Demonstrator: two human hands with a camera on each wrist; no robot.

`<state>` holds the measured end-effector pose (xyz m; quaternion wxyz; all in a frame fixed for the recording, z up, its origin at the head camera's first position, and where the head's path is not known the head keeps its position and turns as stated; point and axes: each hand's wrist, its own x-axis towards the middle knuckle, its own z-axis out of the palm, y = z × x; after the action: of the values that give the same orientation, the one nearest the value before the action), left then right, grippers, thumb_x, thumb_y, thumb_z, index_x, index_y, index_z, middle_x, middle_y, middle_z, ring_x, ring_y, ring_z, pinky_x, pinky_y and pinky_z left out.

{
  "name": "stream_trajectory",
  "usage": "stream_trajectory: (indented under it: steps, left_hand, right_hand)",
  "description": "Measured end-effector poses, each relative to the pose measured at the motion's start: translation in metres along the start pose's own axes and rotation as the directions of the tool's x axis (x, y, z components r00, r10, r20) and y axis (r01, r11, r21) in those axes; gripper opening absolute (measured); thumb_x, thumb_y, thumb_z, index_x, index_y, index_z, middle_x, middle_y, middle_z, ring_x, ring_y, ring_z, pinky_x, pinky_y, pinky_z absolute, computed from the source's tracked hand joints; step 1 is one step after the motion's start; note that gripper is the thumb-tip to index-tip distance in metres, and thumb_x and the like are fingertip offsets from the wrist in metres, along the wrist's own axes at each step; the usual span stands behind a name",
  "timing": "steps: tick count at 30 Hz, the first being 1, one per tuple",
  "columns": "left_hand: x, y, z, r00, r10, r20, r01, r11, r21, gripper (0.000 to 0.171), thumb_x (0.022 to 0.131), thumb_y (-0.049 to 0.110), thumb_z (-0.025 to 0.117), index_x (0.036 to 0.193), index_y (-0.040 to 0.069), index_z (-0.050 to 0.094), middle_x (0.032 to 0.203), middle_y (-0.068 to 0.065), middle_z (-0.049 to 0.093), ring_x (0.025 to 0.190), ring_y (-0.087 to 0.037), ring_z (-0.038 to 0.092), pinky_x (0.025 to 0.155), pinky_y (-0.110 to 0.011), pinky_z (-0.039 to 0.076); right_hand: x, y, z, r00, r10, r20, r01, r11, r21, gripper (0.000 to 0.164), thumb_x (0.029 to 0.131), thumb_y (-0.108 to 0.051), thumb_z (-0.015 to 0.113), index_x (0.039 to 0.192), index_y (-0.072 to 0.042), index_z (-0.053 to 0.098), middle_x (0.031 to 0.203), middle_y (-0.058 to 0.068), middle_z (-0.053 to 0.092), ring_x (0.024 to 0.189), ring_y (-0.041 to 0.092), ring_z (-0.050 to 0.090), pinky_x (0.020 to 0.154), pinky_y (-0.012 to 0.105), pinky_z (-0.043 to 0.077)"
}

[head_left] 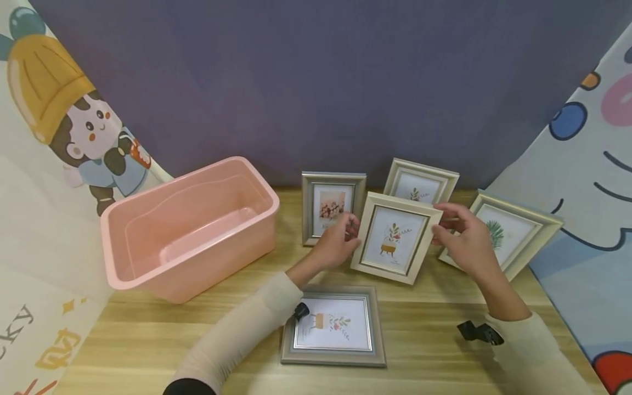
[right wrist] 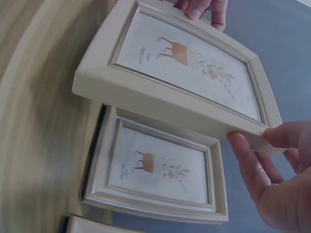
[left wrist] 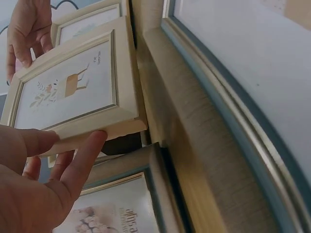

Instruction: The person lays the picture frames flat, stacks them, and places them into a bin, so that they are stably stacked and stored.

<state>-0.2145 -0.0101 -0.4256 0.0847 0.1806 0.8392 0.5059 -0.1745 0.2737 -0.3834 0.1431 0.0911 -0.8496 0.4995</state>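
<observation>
A cream picture frame (head_left: 391,241) with a potted-plant print stands upright, tilted a little, between both hands. My left hand (head_left: 334,242) pinches its left edge between thumb and fingers. At its upper right edge, my right hand (head_left: 464,238) grips with the thumb in front and fingers curled behind. The right wrist view shows the frame's thick side (right wrist: 160,114) and a silver-edged frame (right wrist: 160,170) standing behind it. Below my left forearm, a grey-brown frame (head_left: 333,326) lies flat, face up, its left part overlapped by the sleeve.
A pink plastic bin (head_left: 190,230) stands at the left. A frame with a flower photo (head_left: 333,206) leans at the back, beside another plant-print frame (head_left: 421,181). At the right, a frame with a green leaf print (head_left: 513,233) leans near the patterned side wall (head_left: 582,181).
</observation>
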Motion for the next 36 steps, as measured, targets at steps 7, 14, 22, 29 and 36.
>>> stream_trajectory:
  steps: [7,14,22,29,36]
  left_hand:
    - [-0.004,0.007,-0.004,0.998,0.053,-0.041,-0.052,0.998,0.042,0.043,0.098,0.009,0.065,0.135,0.02,0.047,0.115,-0.01,0.07,0.105,-0.022,0.071,0.083,-0.026,0.06]
    - [-0.009,0.013,-0.007,0.993,0.096,-0.063,-0.091,0.993,0.077,0.057,0.098,0.01,0.064,0.148,0.026,0.043,0.118,-0.009,0.071,0.104,-0.021,0.071,0.085,-0.028,0.06]
    - [-0.015,0.023,-0.019,0.986,0.161,-0.033,-0.154,0.975,0.157,0.056,0.1,0.014,0.063,0.151,0.03,0.042,0.119,-0.005,0.07,0.102,-0.019,0.069,0.081,-0.029,0.059]
    - [-0.018,0.033,-0.03,0.976,0.217,-0.008,-0.212,0.959,0.19,0.055,0.101,0.014,0.062,0.152,0.027,0.044,0.119,-0.007,0.07,0.098,-0.02,0.069,0.077,-0.029,0.059]
    - [-0.02,0.036,-0.033,0.963,0.269,0.012,-0.266,0.942,0.205,0.053,0.101,0.015,0.062,0.151,0.026,0.046,0.115,-0.006,0.071,0.098,-0.018,0.069,0.079,-0.03,0.059]
  right_hand:
    - [-0.001,-0.008,-0.004,1.0,0.012,-0.012,-0.012,0.999,0.053,0.047,0.094,0.004,0.066,0.139,-0.004,0.057,0.104,-0.002,0.054,0.085,-0.001,0.068,0.065,0.025,0.062]
    - [-0.004,-0.011,-0.007,1.0,-0.015,-0.023,0.02,0.979,0.203,0.047,0.092,0.01,0.064,0.137,-0.004,0.06,0.099,0.003,0.054,0.08,0.004,0.069,0.063,0.024,0.061]
    - [-0.01,-0.015,-0.009,0.999,-0.027,-0.034,0.038,0.925,0.379,0.042,0.091,0.013,0.064,0.13,0.0,0.061,0.099,0.007,0.054,0.08,0.01,0.067,0.061,0.027,0.062]
    - [-0.013,-0.013,-0.009,1.0,-0.023,-0.02,0.029,0.906,0.422,0.035,0.092,0.012,0.064,0.125,-0.002,0.062,0.099,0.005,0.055,0.078,0.012,0.065,0.063,0.028,0.062]
    - [-0.015,-0.014,-0.014,1.0,-0.026,-0.001,0.024,0.891,0.453,0.029,0.092,0.012,0.064,0.118,-0.003,0.063,0.095,0.004,0.059,0.074,0.011,0.066,0.064,0.027,0.062]
